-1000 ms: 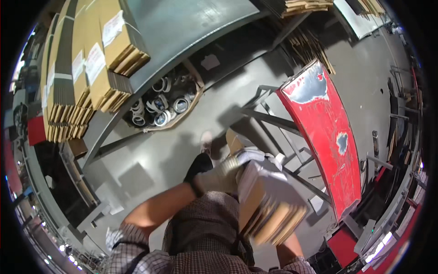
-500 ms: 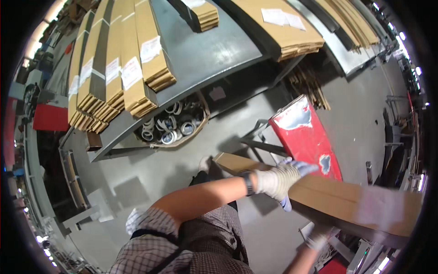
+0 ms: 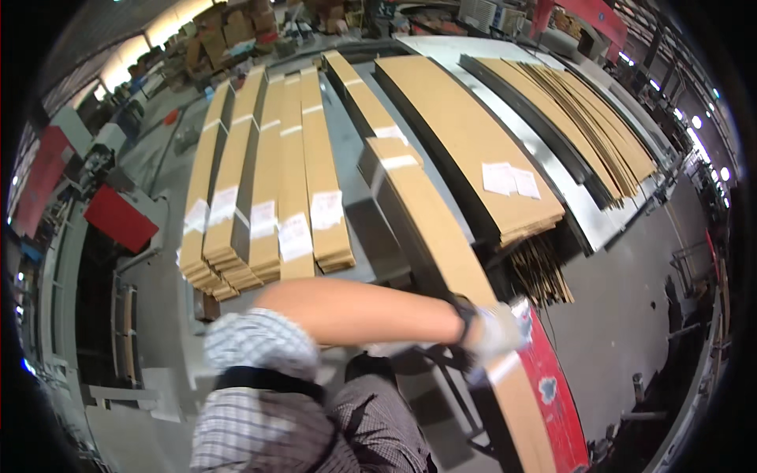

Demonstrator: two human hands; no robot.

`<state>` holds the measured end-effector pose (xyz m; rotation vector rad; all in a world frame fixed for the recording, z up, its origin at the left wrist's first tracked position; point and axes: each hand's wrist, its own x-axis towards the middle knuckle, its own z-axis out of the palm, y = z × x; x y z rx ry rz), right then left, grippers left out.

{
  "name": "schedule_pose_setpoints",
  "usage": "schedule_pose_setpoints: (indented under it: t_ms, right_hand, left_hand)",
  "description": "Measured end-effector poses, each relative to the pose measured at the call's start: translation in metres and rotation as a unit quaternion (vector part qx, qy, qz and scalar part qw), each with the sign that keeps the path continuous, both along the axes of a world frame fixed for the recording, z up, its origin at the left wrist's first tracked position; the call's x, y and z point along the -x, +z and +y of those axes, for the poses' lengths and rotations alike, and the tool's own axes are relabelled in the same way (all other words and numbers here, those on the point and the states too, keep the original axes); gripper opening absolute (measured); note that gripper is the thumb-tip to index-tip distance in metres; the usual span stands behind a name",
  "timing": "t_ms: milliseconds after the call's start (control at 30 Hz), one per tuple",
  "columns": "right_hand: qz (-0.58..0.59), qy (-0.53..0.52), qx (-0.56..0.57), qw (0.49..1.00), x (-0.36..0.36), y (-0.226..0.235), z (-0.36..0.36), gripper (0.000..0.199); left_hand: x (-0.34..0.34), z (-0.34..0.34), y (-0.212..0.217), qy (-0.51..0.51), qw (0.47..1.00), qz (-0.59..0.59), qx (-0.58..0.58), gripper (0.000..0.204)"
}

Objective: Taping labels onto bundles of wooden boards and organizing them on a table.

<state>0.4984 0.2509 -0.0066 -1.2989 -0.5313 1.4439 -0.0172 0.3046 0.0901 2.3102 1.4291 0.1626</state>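
A long, flat cardboard bundle (image 3: pixel 436 209) bound with white straps runs from the table's front edge down toward the lower right. My left hand (image 3: pixel 495 331), in a pale work glove and smeared by motion, is closed over its top near the middle. The bundle's far end overlaps the table and the strapped stack (image 3: pixel 355 93) there. My right hand is out of sight. Beside the bundle, below my left hand, stands a red panel (image 3: pixel 552 394) with worn paint patches.
Several strapped cardboard stacks (image 3: pixel 319 150) with white labels lie on the grey table (image 3: pixel 347 169) to the left. A wide cardboard stack (image 3: pixel 457 126) lies right of the bundle, and more flat strips (image 3: pixel 579 118) lie beyond. A red box-shaped thing (image 3: pixel 121 218) stands at far left.
The bundle has swung from pointing right to pointing away over the table, its far end raised onto it. My left hand moved with it, my right hand left the view, and the view tilted up.
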Motion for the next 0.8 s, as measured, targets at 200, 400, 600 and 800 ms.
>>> schedule_pose_setpoints:
  t_ms: [200,400,600,800]
  right_hand:
    - [-0.101,0.593,0.036,0.798,0.321,-0.001,-0.012,0.029]
    - [-0.017,0.813,-0.105,0.572,0.51,-0.005,-0.039,0.027]
    - [-0.14,0.717,-0.002,0.683,0.516,-0.004,0.066,0.018]
    - [-0.288,0.529,0.076,0.795,0.377,0.005,0.197,0.037]
  left_hand:
    - [0.347,-0.112,0.007,0.128,0.944,0.216,-0.212,0.017]
    - [0.544,-0.19,-0.003,0.516,0.762,0.353,0.167,0.037]
    - [0.51,-0.042,-0.15,0.75,0.609,-0.245,-0.084,0.094]
    - [0.471,0.09,-0.204,0.517,0.683,-0.476,-0.199,0.062]
